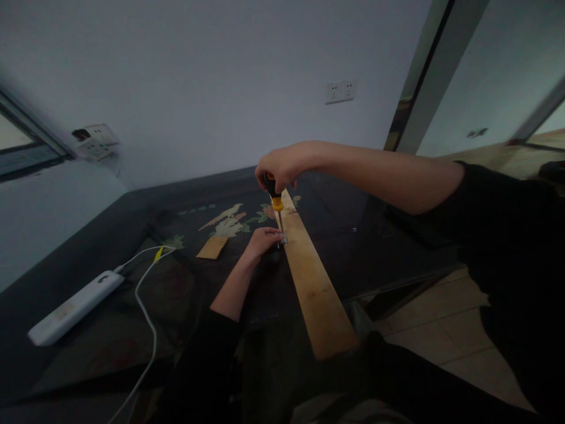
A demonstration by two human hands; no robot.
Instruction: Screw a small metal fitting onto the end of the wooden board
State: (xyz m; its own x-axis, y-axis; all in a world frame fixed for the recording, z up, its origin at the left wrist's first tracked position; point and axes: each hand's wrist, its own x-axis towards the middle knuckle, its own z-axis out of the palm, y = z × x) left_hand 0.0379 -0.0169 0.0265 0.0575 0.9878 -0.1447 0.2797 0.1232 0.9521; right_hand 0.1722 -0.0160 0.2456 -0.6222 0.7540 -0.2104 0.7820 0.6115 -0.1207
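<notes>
My right hand (282, 166) grips the black and yellow handle of a screwdriver (278, 203), which points down with its shaft nearly upright. Its tip meets a small metal piece (283, 239) at the left edge of a long wooden board (314, 282). Fingers of my left hand (263, 240) are closed at that metal piece, pinching or steadying it; its exact shape is too small to make out. The board lies lengthwise on a dark table, its near end reaching past the table edge toward me.
Left of my hand lies a small wooden piece (212, 247). A white power strip (77, 307) with a white cable (145, 307) occupies the left side of the dark table (348, 259). Wall sockets (340, 92) are set in the wall behind.
</notes>
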